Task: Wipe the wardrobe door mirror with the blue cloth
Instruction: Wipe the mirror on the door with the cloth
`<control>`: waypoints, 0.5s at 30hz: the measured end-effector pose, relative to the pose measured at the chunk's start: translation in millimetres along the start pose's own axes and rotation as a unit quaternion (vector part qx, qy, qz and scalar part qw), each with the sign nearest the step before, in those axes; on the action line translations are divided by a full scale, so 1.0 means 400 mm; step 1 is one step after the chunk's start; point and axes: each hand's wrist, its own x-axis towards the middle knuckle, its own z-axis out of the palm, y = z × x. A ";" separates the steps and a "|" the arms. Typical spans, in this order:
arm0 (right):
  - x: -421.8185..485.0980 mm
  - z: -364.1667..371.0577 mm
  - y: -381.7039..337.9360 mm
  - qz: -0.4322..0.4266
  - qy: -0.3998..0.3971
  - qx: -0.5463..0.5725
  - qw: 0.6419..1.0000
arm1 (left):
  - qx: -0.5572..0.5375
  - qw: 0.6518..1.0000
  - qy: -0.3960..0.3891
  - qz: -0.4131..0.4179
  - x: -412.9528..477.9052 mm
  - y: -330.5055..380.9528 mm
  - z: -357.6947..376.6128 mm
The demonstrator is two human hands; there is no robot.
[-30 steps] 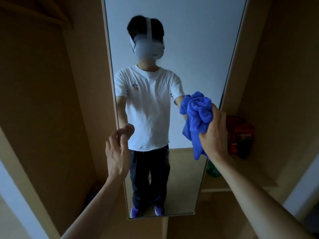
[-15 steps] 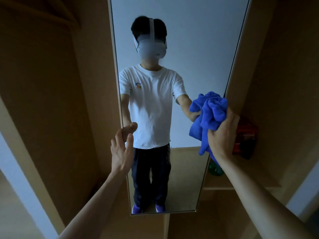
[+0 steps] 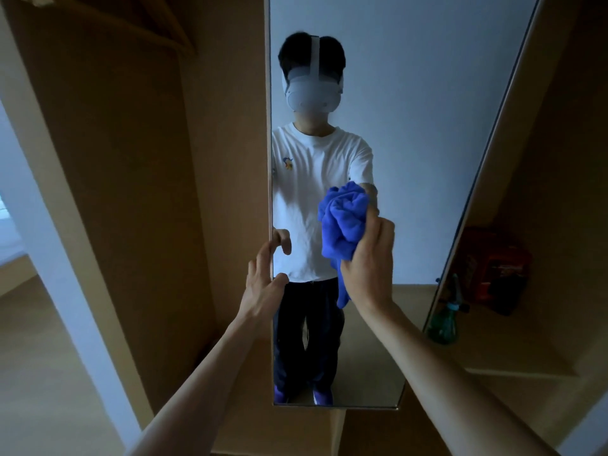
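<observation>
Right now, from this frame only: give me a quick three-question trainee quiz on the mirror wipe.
1. Which hand grips the blue cloth? A left, B right, C both.
2. True or false: the left hand is at the right edge of the mirror.
3. Fill in: the green bottle stands to the mirror's ____.
Key: 1 B, the right hand; 2 false, it holds the left edge; 3 right.

Upper mirror (image 3: 427,93) cut off; red item (image 3: 493,268) dim, perhaps box.

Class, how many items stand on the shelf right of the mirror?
2: a green spray bottle beside the mirror, a red package to its right. Others may be hidden.
</observation>
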 end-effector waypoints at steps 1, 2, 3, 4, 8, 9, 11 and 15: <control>-0.006 0.019 -0.017 -0.026 0.005 -0.014 1.000 | -0.007 1.000 -0.004 -0.010 0.002 -0.003 -0.006; -0.011 0.036 -0.032 -0.047 0.010 -0.029 0.998 | -0.012 0.999 -0.005 -0.029 0.001 -0.005 -0.011; -0.015 0.052 -0.046 -0.053 0.007 -0.030 0.998 | -0.015 0.999 -0.008 -0.049 -0.001 -0.007 -0.016; -0.018 0.067 -0.061 -0.043 -0.003 -0.018 0.999 | -0.019 0.998 -0.011 -0.063 -0.004 -0.009 -0.019; -0.045 0.118 -0.110 -0.083 -0.036 -0.049 0.995 | -0.038 0.996 -0.013 -0.074 -0.006 -0.014 -0.026; -0.049 0.126 -0.121 -0.093 -0.049 -0.054 0.993 | -0.036 0.996 -0.011 -0.075 -0.007 -0.011 -0.029; -0.047 0.124 -0.129 -0.104 -0.079 -0.064 0.989 | -0.033 0.997 -0.013 -0.074 -0.010 -0.003 -0.037; 0.005 0.051 -0.116 -0.195 -0.113 -0.141 0.964 | -0.058 0.995 -0.038 -0.072 -0.005 -0.024 -0.055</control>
